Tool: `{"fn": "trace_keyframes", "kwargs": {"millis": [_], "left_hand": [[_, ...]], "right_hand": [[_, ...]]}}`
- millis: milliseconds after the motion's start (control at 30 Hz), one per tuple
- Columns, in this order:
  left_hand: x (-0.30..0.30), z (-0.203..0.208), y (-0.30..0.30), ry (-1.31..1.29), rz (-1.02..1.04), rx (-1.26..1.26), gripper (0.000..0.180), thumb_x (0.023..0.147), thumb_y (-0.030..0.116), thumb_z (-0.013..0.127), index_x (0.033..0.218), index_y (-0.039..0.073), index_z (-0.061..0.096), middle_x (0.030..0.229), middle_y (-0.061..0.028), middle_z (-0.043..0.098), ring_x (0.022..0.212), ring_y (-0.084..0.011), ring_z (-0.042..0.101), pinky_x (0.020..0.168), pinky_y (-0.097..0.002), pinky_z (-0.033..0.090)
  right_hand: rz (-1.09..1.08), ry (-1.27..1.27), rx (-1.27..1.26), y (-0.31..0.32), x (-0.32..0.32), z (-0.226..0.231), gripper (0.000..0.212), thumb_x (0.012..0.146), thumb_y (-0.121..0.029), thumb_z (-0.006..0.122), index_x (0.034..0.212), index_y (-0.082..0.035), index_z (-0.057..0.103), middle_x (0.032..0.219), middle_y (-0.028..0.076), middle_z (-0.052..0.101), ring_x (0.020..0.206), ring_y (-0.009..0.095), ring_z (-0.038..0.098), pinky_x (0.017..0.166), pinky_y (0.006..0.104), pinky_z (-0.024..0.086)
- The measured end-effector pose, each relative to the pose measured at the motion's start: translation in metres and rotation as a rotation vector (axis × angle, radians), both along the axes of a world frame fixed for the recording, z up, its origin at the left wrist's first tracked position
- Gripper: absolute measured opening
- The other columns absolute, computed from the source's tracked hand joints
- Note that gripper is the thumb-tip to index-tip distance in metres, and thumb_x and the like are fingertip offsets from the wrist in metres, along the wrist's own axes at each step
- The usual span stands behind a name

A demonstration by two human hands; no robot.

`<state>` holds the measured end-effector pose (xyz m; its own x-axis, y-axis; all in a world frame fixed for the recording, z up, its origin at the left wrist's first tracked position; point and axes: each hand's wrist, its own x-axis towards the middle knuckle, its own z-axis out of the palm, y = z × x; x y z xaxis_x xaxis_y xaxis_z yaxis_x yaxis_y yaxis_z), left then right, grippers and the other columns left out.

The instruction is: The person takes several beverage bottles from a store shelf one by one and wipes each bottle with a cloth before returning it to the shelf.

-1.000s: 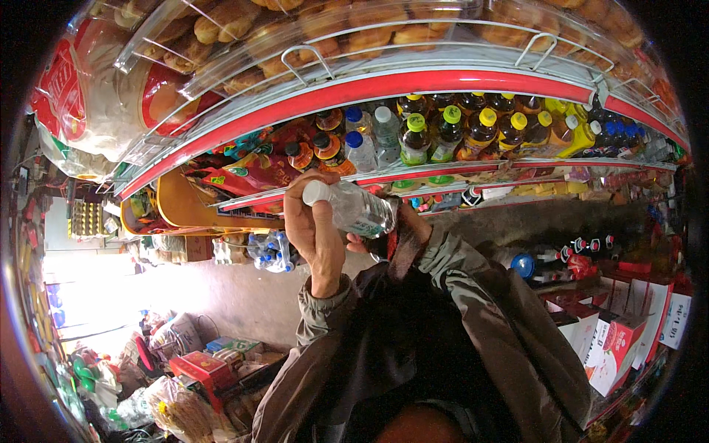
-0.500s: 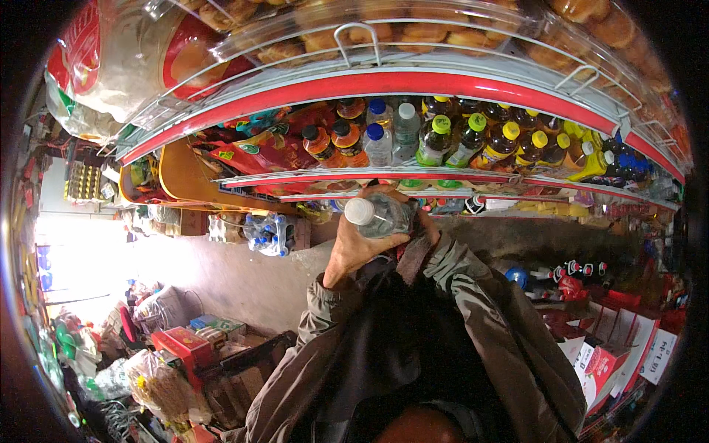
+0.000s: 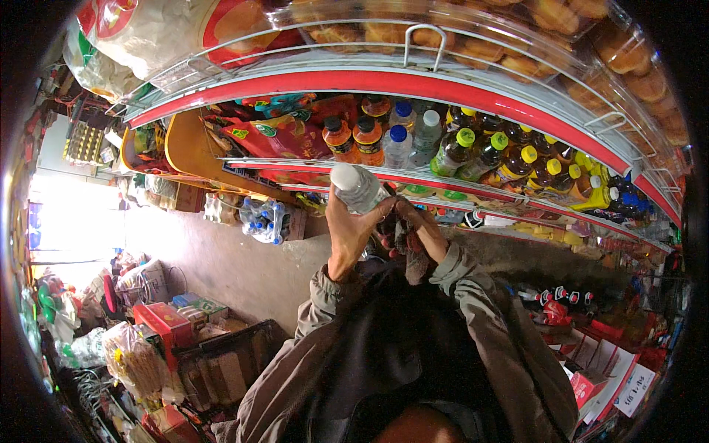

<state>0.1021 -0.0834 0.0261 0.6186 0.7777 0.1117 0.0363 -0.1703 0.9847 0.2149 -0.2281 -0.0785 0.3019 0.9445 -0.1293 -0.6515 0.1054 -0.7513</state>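
A clear plastic bottle (image 3: pixel 362 193) with a white cap is tilted in front of the shelf, its cap end toward the upper left. My left hand (image 3: pixel 347 238) is closed around it. Close to the bottle's lower end, my right hand (image 3: pixel 428 230) is closed on a brownish cloth (image 3: pixel 416 260) that hangs down below the fingers. Whether the cloth touches the bottle I cannot tell. Just beyond both hands, the shelf (image 3: pixel 325 171) carries rows of drinks: orange bottles (image 3: pixel 339 140) with black caps, a clear bottle (image 3: pixel 397 148) with a blue cap, and green-capped bottles (image 3: pixel 453 151).
Above is a red-edged wire shelf (image 3: pixel 413 83) with packed buns (image 3: pixel 509 63). An orange bin (image 3: pixel 181 151) adjoins the shelf at left. Wrapped bottles (image 3: pixel 264 221) stand on the floor. A red box (image 3: pixel 162 325) lies among goods at lower left, cartons (image 3: pixel 602 369) at lower right.
The bottle has moved up and left in my left hand. My right hand has come away from around it and now shows lower, bunching the cloth. The view has shifted slightly.
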Motion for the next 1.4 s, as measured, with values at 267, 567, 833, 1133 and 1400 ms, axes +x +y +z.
{"fn": "trace_keyframes", "kwargs": {"millis": [267, 567, 833, 1133, 1400], "left_hand": [[-0.012, 0.000, 0.021, 0.003, -0.049, -0.021, 0.065, 0.084, 0.033, 0.073, 0.134, -0.002, 0.049, 0.115, -0.0111, 0.065, 0.102, -0.0198, 0.064, 0.089, -0.0356, 0.051], [-0.021, -0.008, -0.004, 0.010, -0.453, -0.258, 0.085, 0.087, 0.057, 0.069, 0.137, -0.007, 0.047, 0.125, -0.0183, 0.062, 0.116, -0.0261, 0.059, 0.099, -0.0386, 0.046], [-0.019, 0.007, -0.014, 0.120, -0.274, 0.214, 0.080, 0.077, 0.044, 0.082, 0.130, -0.008, 0.050, 0.104, -0.0190, 0.070, 0.098, -0.0261, 0.067, 0.088, -0.0386, 0.052], [-0.007, 0.012, 0.000, -0.010, -0.097, 0.275, 0.059, 0.081, 0.032, 0.077, 0.121, -0.006, 0.056, 0.115, -0.0130, 0.059, 0.099, -0.0189, 0.059, 0.088, -0.0341, 0.048], [0.014, 0.018, -0.003, -0.121, -0.153, 0.029, 0.059, 0.085, 0.030, 0.073, 0.129, -0.004, 0.052, 0.109, -0.0099, 0.064, 0.099, -0.0169, 0.060, 0.089, -0.0335, 0.048]], "right_hand": [[-0.531, -0.307, -0.078, 0.006, -0.003, 0.090, 0.051, 0.102, -0.030, 0.060, 0.145, -0.005, 0.048, 0.134, 0.010, 0.061, 0.117, 0.021, 0.061, 0.095, 0.0367, 0.055], [-0.490, -1.085, 0.050, 0.057, 0.014, 0.147, 0.035, 0.099, -0.026, 0.062, 0.128, -0.005, 0.060, 0.114, 0.004, 0.059, 0.100, 0.014, 0.055, 0.089, 0.0319, 0.047], [-0.360, -0.181, 0.082, 0.041, 0.017, 0.024, 0.045, 0.094, -0.029, 0.069, 0.130, -0.003, 0.062, 0.119, 0.009, 0.068, 0.104, 0.021, 0.066, 0.092, 0.0365, 0.051], [-0.270, -0.200, -0.100, 0.017, -0.029, 0.034, 0.040, 0.104, -0.027, 0.052, 0.135, -0.003, 0.059, 0.133, 0.011, 0.062, 0.116, 0.021, 0.060, 0.099, 0.0353, 0.047], [-0.043, 0.137, -0.185, 0.002, -0.005, 0.041, 0.046, 0.103, -0.035, 0.055, 0.131, 0.002, 0.059, 0.112, 0.009, 0.071, 0.089, 0.022, 0.070, 0.080, 0.0318, 0.057]]}}
